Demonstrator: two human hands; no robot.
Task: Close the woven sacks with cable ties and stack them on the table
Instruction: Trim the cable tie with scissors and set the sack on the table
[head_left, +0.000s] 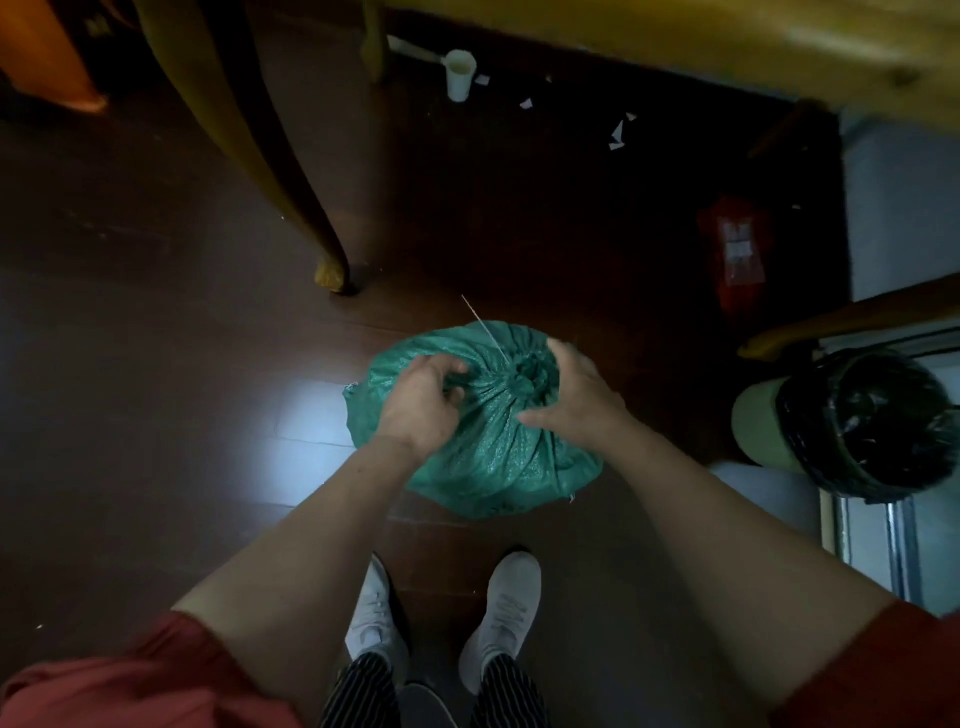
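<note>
- Because the sack (483, 457) stands on the floor (156, 364) just ahead of the shoes (501, 613), its gathered neck (530, 376) is turned upward, where it can be worked from above.
- The neck is bunched tight, and the pale tail of a cable tie (485, 330) sticks out of it toward the table leg (291, 182). The tie is judged to be already threaded and drawn in.
- The left hand (421, 402) is curled and pinches a fold of cloth beside the neck, probably so that the sack is kept steady.
- The right hand (574, 400) is cupped round the neck's far side, with the thumb laid across the cloth. Its fingertips are hidden.
- The wooden surface (727, 47) lies well apart from the sack, so stacking is judged not yet begun.
</note>
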